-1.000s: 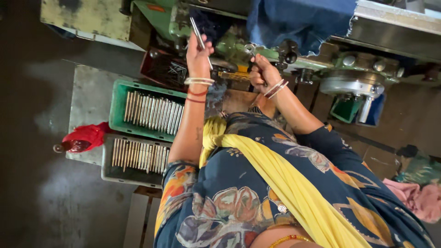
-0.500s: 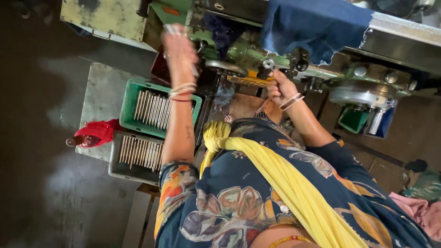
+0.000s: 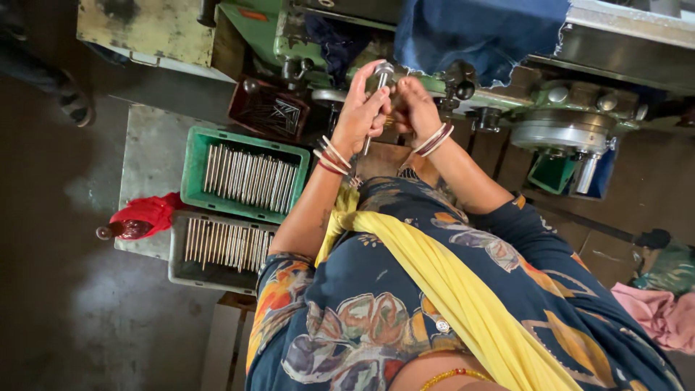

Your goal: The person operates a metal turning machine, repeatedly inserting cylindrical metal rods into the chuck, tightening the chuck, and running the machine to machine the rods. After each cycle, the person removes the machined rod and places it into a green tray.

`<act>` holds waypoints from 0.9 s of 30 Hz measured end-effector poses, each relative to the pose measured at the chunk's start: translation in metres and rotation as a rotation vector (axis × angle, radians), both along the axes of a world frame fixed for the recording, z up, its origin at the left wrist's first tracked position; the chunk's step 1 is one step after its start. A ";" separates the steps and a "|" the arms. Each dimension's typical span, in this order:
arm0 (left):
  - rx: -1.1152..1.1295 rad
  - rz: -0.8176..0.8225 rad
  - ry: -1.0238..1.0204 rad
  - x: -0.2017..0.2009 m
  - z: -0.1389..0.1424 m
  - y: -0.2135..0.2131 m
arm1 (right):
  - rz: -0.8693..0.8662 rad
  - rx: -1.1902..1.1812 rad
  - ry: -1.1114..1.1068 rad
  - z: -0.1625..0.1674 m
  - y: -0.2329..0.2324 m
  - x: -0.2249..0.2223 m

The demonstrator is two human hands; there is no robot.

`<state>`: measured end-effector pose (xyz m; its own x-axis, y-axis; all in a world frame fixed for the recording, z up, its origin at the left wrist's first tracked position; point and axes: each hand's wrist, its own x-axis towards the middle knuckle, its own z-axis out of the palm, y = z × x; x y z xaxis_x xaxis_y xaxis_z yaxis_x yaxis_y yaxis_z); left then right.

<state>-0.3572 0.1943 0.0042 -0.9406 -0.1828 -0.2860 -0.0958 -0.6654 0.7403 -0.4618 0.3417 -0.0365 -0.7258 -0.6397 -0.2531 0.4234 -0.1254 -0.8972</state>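
We had left hand [image 3: 360, 108] fingers closed round metal rod [image 3: 378, 87], right hand [image 3: 414, 105] fingertips pinching its top. Green crate [image 3: 195, 163] and grey crate [image 3: 177, 250] below-left of fingers both sat full of rods; progress unclear.

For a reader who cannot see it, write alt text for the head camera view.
Seen from above, a person's left hand and right hand together hold a slim metal rod up at a green machine. Beside the left arm, a green crate and a grey crate hold rows of similar rods.
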 end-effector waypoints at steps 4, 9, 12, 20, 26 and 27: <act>0.251 0.003 0.009 0.000 -0.012 0.009 | -0.227 0.273 1.128 0.011 0.004 0.005; -1.004 0.323 0.100 -0.005 -0.022 0.020 | -0.144 0.247 0.614 0.005 0.007 0.003; -1.820 0.328 0.315 -0.002 -0.022 0.004 | 0.237 0.107 -0.496 -0.008 0.016 0.002; -1.890 0.250 0.548 -0.004 0.016 -0.002 | 0.606 0.118 -0.713 -0.019 0.045 0.012; -1.810 -0.133 0.910 -0.013 0.065 0.016 | 1.011 0.516 -0.725 0.007 0.083 -0.001; -1.815 -0.158 0.917 -0.018 0.068 0.016 | 1.008 0.462 -0.685 0.006 0.087 -0.008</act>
